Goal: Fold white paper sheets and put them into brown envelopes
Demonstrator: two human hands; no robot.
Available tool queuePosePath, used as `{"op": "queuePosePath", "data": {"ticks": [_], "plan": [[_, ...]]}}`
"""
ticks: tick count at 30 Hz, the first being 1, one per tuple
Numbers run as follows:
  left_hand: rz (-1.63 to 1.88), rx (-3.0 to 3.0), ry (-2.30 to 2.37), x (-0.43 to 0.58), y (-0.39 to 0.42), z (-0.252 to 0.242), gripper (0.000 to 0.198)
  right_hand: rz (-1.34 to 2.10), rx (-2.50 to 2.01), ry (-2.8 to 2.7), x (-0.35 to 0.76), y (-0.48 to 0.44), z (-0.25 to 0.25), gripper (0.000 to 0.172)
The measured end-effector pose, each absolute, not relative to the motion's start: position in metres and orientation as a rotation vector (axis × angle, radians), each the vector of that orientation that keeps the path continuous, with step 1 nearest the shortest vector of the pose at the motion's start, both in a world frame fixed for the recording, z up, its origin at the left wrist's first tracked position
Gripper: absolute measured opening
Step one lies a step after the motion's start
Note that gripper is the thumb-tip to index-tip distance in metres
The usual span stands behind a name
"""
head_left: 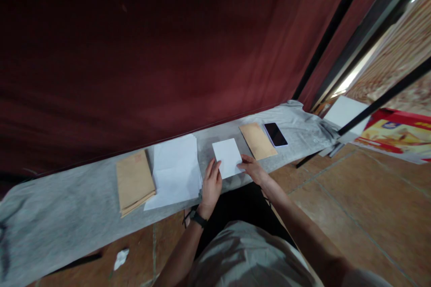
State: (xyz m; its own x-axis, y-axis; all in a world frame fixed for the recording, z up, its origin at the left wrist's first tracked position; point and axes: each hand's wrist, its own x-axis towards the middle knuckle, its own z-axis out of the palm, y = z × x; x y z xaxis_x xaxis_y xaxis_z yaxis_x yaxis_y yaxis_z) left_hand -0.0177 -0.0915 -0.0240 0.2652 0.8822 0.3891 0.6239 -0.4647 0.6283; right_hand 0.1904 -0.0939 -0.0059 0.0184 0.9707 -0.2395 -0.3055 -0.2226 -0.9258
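White paper square [227, 158], apparently a folded sheet, lies between the two hands near the table's near edge, and handling it looks to be the step in hand. The left hand [213, 184] has its fingers drawn together along the left edge, thumb over the top; the right hand [252, 168] has its fingers curled in at the right edge, thumb likewise on the paper. Both grips look nearly closed on it, though whether it is raised off the grey tablecloth [60, 202] I cannot tell. My judgement is that the next move calls for light, even pressure from both thumbs, so the layers stay aligned. To the left lie loose white sheets [177, 166], then a stack of kraft envelopes [135, 181]. Slightly farther, on the right, rest a single brown envelope [258, 141] and a smartphone [276, 134], with a dark red curtain [168, 54] at the far side.
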Motion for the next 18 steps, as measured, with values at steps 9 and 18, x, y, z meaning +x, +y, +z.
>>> {"op": "queuePosePath", "data": {"ticks": [9,18], "plan": [[1.081,1.107,1.182,-0.007,-0.083,-0.045,0.074,1.373,-1.240,-0.891,0.191,-0.092,-0.015,0.027],[0.811,1.429,1.089,-0.011,-0.055,-0.029,0.051,1.409,-1.243,-0.699,0.194,-0.092,-0.015,0.041]]}}
